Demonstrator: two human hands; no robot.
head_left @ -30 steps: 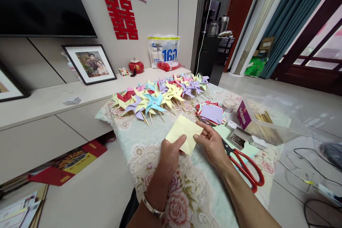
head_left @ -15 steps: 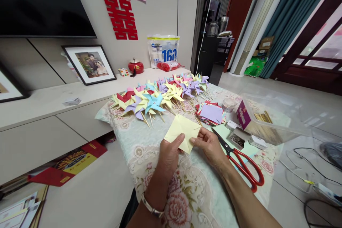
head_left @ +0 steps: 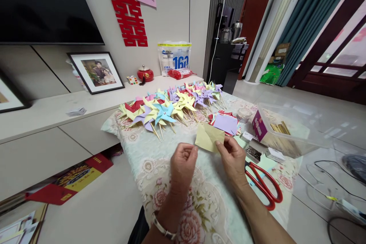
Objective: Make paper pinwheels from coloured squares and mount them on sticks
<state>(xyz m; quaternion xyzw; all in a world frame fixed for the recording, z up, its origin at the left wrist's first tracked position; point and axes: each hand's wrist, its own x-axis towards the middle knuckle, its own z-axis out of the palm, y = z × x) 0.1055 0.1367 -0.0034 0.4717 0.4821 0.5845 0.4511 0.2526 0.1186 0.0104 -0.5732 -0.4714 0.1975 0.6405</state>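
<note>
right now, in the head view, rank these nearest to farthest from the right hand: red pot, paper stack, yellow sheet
1. Yellow sheet: held in the right hand.
2. Paper stack: just beyond the hand, on the tablecloth.
3. Red pot: farthest, to the left on the cabinet, past the pinwheels.

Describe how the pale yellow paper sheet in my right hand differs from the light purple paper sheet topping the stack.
The pale yellow paper sheet is held up in your right hand, while the light purple paper sheet lies on the multicoloured paper stack. The yellow sheet looks creased; the purple one looks smooth. Both are coloured paper with straight edges.
</note>
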